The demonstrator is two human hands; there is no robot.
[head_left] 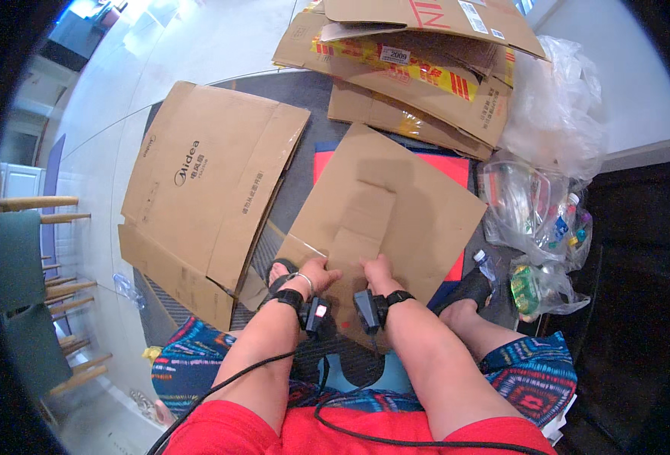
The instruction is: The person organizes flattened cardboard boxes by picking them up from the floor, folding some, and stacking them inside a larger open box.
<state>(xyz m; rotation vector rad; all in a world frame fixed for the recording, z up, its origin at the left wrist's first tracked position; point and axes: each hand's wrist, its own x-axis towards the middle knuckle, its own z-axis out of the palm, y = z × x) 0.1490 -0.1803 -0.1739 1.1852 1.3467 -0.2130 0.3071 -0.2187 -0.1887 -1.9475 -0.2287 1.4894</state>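
A flat brown cardboard sheet (433, 220) lies at an angle in front of me, with a narrow creased cardboard strip (369, 216) standing out from its middle. On the near left part of the sheet, my left hand (316, 277) is closed, its thumb pointing toward the strip. Just across from it, my right hand (380, 274) has curled fingers on the near part of the same cardboard. A small gap separates the two hands. Their undersides are hidden, so the exact grip is partly out of sight. Dark devices are strapped to both wrists.
A flattened printed carton (213, 174) lies to the left. More cardboard (426, 83) is piled at the far right, near clear plastic bags (551, 114) of bottles. Red sheeting (460, 178) shows beneath the sheet. Chairs (31, 296) line the left; black cables cross my lap.
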